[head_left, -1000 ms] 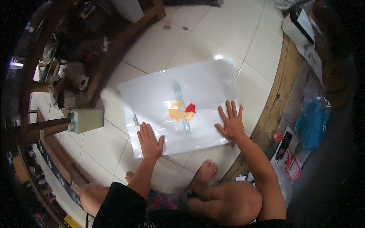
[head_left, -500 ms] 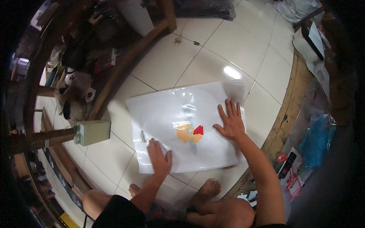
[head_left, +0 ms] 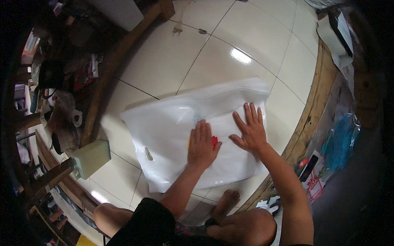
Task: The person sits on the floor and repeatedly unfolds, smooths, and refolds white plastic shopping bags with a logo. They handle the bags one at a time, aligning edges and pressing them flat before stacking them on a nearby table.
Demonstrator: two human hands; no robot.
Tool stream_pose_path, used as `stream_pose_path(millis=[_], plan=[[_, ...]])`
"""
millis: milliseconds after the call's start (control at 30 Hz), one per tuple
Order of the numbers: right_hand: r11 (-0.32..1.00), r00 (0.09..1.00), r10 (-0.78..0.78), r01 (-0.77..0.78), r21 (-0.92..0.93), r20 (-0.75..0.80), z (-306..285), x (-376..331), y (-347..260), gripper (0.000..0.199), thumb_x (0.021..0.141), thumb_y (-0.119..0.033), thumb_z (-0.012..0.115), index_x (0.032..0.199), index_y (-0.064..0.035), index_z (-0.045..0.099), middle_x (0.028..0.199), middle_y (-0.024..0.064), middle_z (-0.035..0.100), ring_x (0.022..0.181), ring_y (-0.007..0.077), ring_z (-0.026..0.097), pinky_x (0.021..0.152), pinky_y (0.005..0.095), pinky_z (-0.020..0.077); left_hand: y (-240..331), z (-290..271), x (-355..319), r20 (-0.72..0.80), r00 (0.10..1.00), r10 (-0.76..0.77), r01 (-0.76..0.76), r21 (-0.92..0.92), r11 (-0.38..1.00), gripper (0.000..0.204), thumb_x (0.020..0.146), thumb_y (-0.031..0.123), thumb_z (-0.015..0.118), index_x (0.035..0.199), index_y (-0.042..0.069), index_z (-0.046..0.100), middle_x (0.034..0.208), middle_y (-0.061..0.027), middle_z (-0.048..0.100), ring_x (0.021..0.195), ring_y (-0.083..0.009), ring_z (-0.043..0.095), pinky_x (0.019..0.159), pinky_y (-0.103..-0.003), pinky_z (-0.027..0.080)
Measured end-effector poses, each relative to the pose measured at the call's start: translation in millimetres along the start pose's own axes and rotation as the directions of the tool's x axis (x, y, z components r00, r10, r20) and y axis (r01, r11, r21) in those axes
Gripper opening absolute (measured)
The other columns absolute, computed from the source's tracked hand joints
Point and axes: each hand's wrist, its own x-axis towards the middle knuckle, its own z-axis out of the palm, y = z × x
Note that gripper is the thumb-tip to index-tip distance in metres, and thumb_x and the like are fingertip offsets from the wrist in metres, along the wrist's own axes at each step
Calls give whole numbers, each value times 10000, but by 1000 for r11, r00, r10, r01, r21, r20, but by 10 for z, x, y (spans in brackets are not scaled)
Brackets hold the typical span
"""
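Note:
A stack of glossy white plastic bags (head_left: 164, 123) lies on the floor in front of me, an oval handle cut-out showing near the left edge. My left hand (head_left: 202, 145) rests flat on the middle of the top bag, fingers stretched out together. It covers most of an orange and red print (head_left: 214, 141), of which only a little shows. Farther right, my right hand (head_left: 251, 131) presses flat on the same bag with its fingers spread. Between and above the hands the plastic is slightly rippled. Neither hand grips anything.
Pale floor tiles (head_left: 230, 41) surround the stack. A dark wooden frame with cluttered shelves (head_left: 119, 61) stands at left, near a pale green container (head_left: 92, 159). Along the right runs a wooden plank (head_left: 314, 106), with blue plastic (head_left: 341, 141) and a black remote-like object (head_left: 308, 168) beyond it.
My left hand has slid from the bag's left edge to the middle, over the print. My right hand stays on the right side. The plastic has become more rippled, and the view has shifted slightly.

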Motion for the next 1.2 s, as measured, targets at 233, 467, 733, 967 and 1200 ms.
stream_pose_path(millis=[233, 467, 733, 967, 1200], plan=[[999, 999, -11, 12, -33, 30, -34, 32, -32, 813, 829, -600, 615, 1463, -124, 435, 1537, 309, 253, 1452, 486, 175, 1169, 621, 104, -892, -313, -494, -140, 957, -253, 275, 173, 946, 869, 914, 413, 592, 1486, -116, 207, 1570, -308, 175, 1468, -446, 165, 1193, -552, 137], [998, 998, -53, 52, -28, -37, -58, 193, 47, 820, 848, -501, 638, 1467, -24, 387, 1542, 289, 257, 1458, 450, 190, 1192, 585, 122, -1119, -408, -604, -169, 962, -213, 247, 218, 944, 833, 931, 386, 573, 1474, -136, 215, 1552, -343, 175, 1461, -469, 151, 1173, -594, 138], [992, 992, -93, 84, -94, -86, -146, 752, 284, 871, 871, -587, 575, 1488, -16, 346, 1557, 289, 231, 1462, 438, 194, 1202, 545, 131, -1074, -433, -581, -173, 965, -195, 228, 197, 954, 824, 930, 362, 587, 1464, -144, 216, 1548, -341, 179, 1458, -477, 147, 1171, -604, 134], [992, 992, -112, 109, -61, -49, -182, 783, 234, 844, 854, -642, 553, 1471, -83, 414, 1553, 300, 237, 1456, 455, 203, 1184, 587, 124, -218, -372, 260, -283, 950, 132, -191, -196, 962, 732, 850, 383, 649, 1366, -68, 394, 1464, -316, 343, 1356, -513, 323, 1127, -617, 229], [994, 995, -93, 90, -64, -38, -213, 816, 263, 820, 843, -617, 588, 1460, -99, 433, 1547, 296, 254, 1458, 453, 202, 1178, 596, 129, 149, -172, 1020, -63, 979, 196, -198, -23, 980, 814, 936, 466, 547, 1457, -103, 287, 1556, -280, 232, 1479, -383, 187, 1201, -519, 164]])
